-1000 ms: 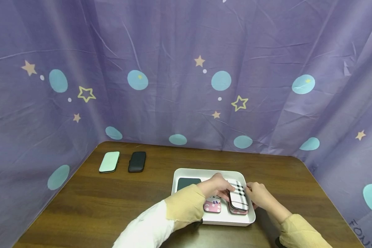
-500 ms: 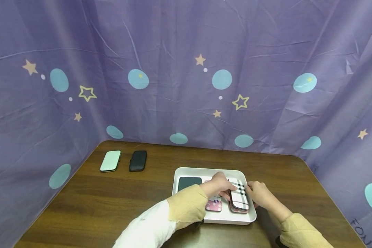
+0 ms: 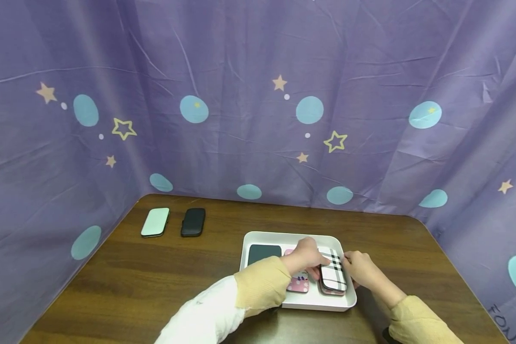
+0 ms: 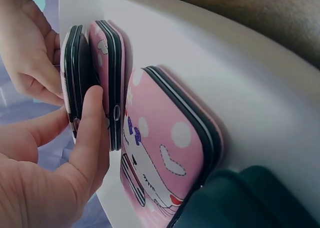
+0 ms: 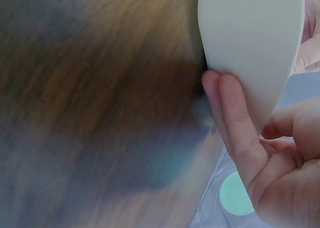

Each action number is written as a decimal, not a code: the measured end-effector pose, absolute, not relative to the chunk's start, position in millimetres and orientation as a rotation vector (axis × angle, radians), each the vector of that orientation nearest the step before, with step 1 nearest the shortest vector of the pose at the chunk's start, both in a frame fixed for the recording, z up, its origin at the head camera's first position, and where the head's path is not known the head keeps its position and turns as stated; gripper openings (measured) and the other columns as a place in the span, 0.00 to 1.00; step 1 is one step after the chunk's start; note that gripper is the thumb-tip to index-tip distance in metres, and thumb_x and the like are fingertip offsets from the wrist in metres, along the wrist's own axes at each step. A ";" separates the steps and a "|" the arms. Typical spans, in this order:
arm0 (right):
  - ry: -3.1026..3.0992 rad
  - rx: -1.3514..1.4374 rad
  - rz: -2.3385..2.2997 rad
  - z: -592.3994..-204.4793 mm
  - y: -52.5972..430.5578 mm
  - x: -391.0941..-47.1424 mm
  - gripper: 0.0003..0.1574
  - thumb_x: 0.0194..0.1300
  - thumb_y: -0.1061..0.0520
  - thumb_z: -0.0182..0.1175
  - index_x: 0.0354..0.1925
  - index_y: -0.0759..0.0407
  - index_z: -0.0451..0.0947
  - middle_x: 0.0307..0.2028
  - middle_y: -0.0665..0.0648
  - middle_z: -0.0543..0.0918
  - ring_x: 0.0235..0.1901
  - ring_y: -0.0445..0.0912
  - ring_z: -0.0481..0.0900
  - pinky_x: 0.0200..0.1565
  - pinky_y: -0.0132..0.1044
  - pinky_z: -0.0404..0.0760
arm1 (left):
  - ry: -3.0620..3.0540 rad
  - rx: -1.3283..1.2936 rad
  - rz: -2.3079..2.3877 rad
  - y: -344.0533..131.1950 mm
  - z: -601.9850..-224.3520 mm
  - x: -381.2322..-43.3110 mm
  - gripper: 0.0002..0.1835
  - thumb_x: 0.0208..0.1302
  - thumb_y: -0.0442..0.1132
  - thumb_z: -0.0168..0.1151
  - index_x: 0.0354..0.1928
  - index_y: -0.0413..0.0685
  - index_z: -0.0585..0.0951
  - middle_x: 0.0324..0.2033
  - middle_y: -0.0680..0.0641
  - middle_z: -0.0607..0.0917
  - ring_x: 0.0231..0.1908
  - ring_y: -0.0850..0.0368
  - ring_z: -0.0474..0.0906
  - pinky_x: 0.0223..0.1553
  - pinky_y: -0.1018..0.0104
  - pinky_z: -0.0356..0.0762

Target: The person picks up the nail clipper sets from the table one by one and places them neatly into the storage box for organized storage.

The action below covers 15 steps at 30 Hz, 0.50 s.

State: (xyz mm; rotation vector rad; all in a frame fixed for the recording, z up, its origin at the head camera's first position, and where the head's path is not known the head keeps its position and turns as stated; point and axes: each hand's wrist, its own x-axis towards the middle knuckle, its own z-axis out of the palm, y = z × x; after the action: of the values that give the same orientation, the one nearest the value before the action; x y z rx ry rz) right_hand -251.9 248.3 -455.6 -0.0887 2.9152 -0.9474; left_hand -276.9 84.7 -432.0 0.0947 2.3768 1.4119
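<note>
In the white tray, my left hand pinches a white plaid case between thumb and fingers. The plaid case lies over a pink case, whose dark framed edge and small clasp show in the left wrist view. Beside that pair lies another pink case with white spots and a cartoon face. A dark green case is at the tray's left, partly behind my forearm. My right hand grips the tray's right wall, with two fingers along its outer side.
A mint green case and a black case lie apart at the back left of the wooden table. A purple curtain with stars and blue spots hangs behind the table and along its sides.
The head view has shifted slightly, moving the scene a little to the right. My left hand stays on the plaid case and my right hand on the tray wall.
</note>
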 end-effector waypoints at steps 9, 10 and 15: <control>2.909 -0.083 -0.975 -454.8 247.7 -249.4 0.17 0.67 0.63 0.46 0.45 0.74 0.76 0.22 0.59 0.79 0.12 0.45 0.77 0.14 0.37 0.78 | 2.540 0.186 1.259 84.5 -431.7 -273.7 0.15 0.49 0.33 0.72 0.20 0.36 0.72 0.11 0.36 0.80 0.16 0.43 0.82 0.15 0.63 0.79; 2.907 -0.082 -0.980 -454.8 247.7 -249.2 0.17 0.67 0.63 0.46 0.45 0.73 0.76 0.22 0.60 0.79 0.12 0.45 0.77 0.14 0.37 0.78 | 2.550 0.193 1.245 84.3 -431.2 -273.4 0.15 0.49 0.33 0.72 0.21 0.35 0.72 0.11 0.36 0.80 0.16 0.44 0.82 0.15 0.63 0.79; 2.902 -0.078 -0.992 -454.9 247.4 -248.3 0.16 0.66 0.63 0.46 0.43 0.72 0.77 0.23 0.60 0.79 0.12 0.45 0.77 0.14 0.37 0.78 | 2.616 0.233 1.157 83.7 -429.6 -271.9 0.16 0.49 0.35 0.73 0.22 0.34 0.73 0.09 0.38 0.79 0.14 0.46 0.81 0.14 0.64 0.78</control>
State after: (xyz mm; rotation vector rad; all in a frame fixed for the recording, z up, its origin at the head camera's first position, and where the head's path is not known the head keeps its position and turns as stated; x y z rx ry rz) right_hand -248.3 247.4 -454.9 -0.0784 2.9024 -0.9924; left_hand -271.9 83.7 -429.6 0.2331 2.6158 1.1566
